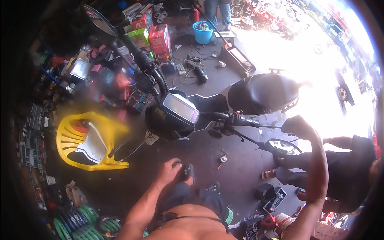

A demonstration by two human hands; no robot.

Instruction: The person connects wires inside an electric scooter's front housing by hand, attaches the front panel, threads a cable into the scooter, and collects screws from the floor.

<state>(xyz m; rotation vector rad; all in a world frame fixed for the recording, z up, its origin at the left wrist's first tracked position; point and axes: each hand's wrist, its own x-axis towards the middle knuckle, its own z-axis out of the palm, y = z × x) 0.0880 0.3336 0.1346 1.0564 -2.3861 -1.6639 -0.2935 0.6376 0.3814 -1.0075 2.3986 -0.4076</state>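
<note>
The handlebar (249,121) might be scraped if the thin rod (272,127) gripped in the right hand (299,127) is tilted; the left hand's (169,172) grip cannot be told.

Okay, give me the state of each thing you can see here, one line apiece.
Motorbike: standing upright.
Lower mirror: attached, glass facing up.
Yellow chair: bearing a panel.
White panel: lying on the chair.
Blue bucket: filled with small parts.
Right hand: closed around a thin rod.
Left hand: fingers curled.
</note>
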